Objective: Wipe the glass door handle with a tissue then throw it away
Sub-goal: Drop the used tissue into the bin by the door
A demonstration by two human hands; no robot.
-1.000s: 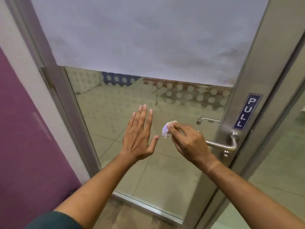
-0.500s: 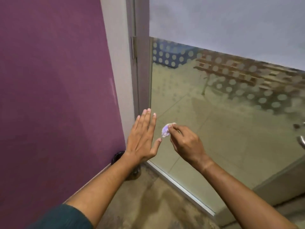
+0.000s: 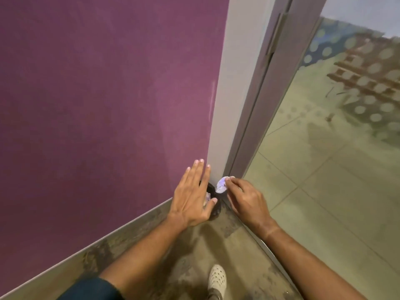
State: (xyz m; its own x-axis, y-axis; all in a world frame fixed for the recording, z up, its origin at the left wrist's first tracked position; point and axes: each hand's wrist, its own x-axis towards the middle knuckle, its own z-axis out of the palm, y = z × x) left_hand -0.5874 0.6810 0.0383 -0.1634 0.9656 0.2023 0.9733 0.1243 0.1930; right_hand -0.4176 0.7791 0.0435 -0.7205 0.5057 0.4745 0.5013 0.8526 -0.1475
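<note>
A big purple wall (image 3: 104, 100) fills the left side. Along its bottom runs a thin pale strip, and below that is the brown, patchy floor (image 3: 194, 252).

The left hand (image 3: 192, 195) is held out flat, palm down, low by the corner. Its fingers are straight and close together, and the thumb sticks out to the side. It holds nothing. A dark sleeve (image 3: 91, 289) shows at the bottom edge on that arm.

Under the left hand sits something dark and round (image 3: 213, 210) in the corner. Most of it is hidden by the hand, so I cannot tell what it is. A small pale crumpled bit (image 3: 207, 197) shows inside it, beside the thumb.

Just to the right is the tissue (image 3: 221, 185), a small white ball. The right hand (image 3: 246, 202) pinches it between the thumb and fingertips. The tissue is up in the air, close above the dark round thing.

Behind the tissue stands a white door post (image 3: 225, 94) and a grey metal frame (image 3: 279, 61). Further right is the glass door (image 3: 324, 159), with dots on it and tiles seen through it.

Down below, a white shoe (image 3: 217, 278) with holes stands on the floor.
</note>
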